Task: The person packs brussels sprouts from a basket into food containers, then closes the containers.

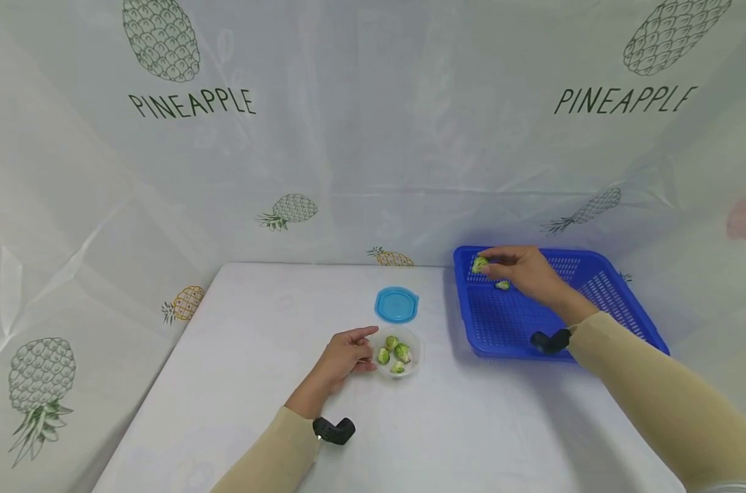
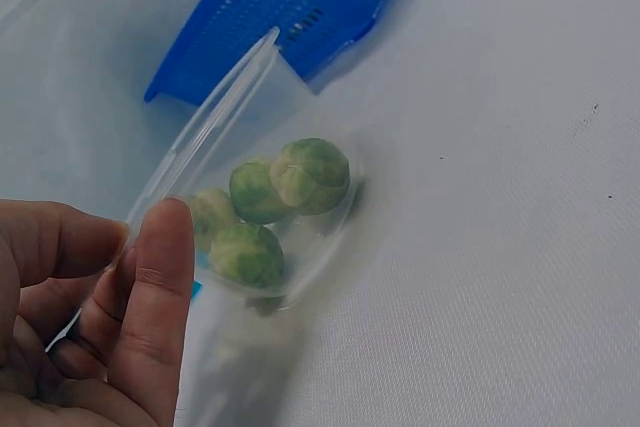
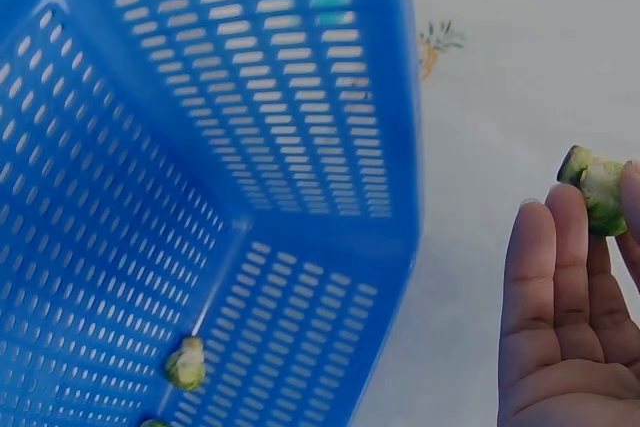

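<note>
My right hand (image 1: 523,270) pinches a Brussels sprout (image 1: 480,264) between thumb and fingertips, raised over the back left part of the blue basket (image 1: 461,301). The right wrist view shows this sprout's cut, brownish stem end. Lower, inside the basket, lies another sprout (image 3: 186,365), with the edge of one more at the bottom of that view. On the table, my left hand (image 1: 343,357) holds the left rim of a small clear plastic bowl (image 1: 419,352), thumb and fingers at its edge. Several green sprouts (image 2: 310,176) sit in the bowl.
A light blue lid (image 1: 396,305) lies flat just behind the bowl. The white table (image 1: 237,383) meets a pineapple-printed white sheet (image 1: 361,137) at its back edge. The basket, with high slotted walls, stands at the back right.
</note>
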A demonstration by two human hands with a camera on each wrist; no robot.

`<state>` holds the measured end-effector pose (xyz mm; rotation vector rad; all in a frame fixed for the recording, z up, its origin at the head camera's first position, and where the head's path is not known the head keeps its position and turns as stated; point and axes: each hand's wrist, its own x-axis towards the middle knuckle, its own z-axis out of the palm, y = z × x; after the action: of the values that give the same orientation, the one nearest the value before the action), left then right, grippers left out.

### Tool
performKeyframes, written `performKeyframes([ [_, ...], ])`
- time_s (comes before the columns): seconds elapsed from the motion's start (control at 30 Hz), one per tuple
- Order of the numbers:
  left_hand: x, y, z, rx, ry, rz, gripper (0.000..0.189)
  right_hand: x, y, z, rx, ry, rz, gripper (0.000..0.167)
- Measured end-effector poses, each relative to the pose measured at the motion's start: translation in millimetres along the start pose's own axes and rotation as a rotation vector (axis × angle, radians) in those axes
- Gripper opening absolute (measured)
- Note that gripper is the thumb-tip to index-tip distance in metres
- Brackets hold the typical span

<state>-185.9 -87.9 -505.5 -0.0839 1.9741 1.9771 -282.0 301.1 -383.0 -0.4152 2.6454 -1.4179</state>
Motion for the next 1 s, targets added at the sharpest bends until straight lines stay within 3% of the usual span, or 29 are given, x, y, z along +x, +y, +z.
performKeyframes([
  [0.47,1.0,0.2,0.0,0.003,-0.001,0.013,0.051,-11.0,-9.7,16.1,0.063,0.010,-0.040,0.045],
  [1.0,-0.3,-0.6,0.6,0.010,0.001,0.010,0.051,-26.0,-14.9,49.5,0.141,-0.005,-0.088,0.039],
])
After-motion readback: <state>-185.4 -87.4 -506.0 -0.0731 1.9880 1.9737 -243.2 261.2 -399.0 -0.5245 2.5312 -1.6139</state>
